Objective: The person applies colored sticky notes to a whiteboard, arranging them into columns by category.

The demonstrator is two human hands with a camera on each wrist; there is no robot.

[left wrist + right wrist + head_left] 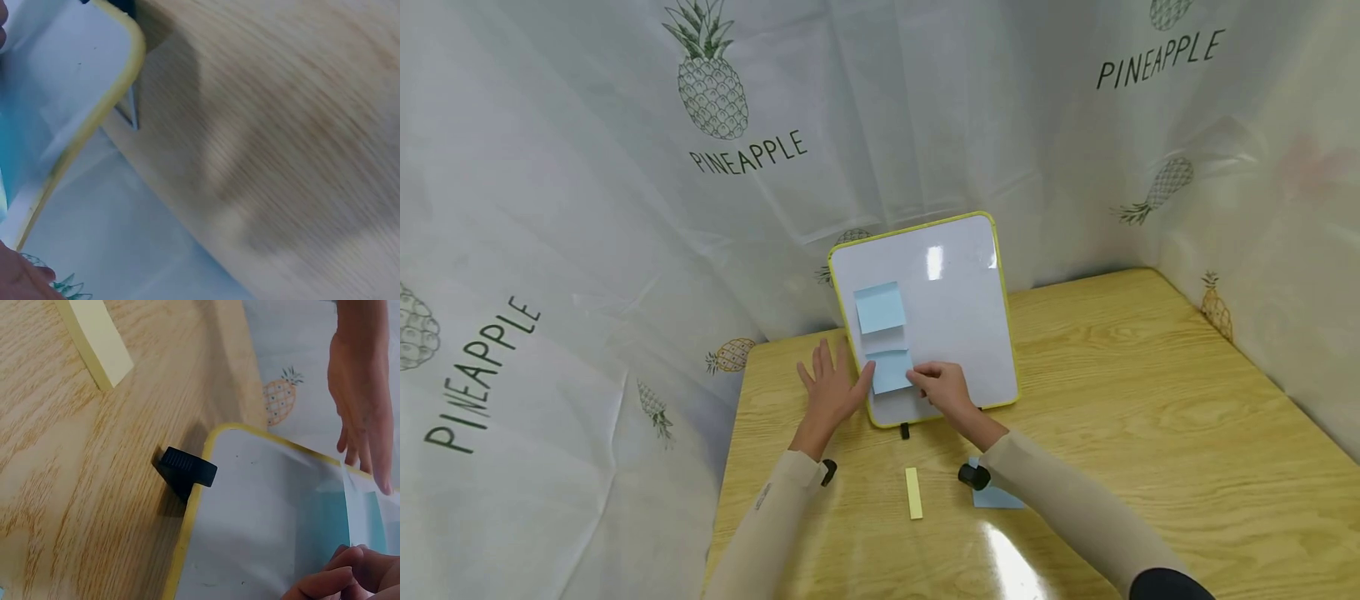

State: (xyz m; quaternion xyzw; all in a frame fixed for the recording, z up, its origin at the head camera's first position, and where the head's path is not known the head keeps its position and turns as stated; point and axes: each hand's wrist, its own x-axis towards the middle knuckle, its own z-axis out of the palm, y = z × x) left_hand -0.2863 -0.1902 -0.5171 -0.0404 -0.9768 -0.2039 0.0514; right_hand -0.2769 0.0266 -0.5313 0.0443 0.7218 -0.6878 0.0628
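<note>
A small whiteboard point(958, 325) with a yellow frame stands tilted back on the wooden table. On its left part is a light blue sticky note point(880, 308), its lower edge lifting off the board. Below it, my right hand point(947, 388) pinches a second blue sticky note point(891, 373) at the right edge between thumb and fingertips. In the right wrist view this note point(355, 509) appears nearly edge-on, held out from the board. My left hand point(832, 392) spreads its fingers over the board's left edge, with the thumb at the second note's left side.
A narrow yellow sticky pad point(913, 493) lies on the table before the board. Blue sticky paper point(997, 498) is partly covered by the right forearm. A black foot point(187, 469) supports the board's lower edge. A pineapple-print curtain point(925, 125) hangs behind the table.
</note>
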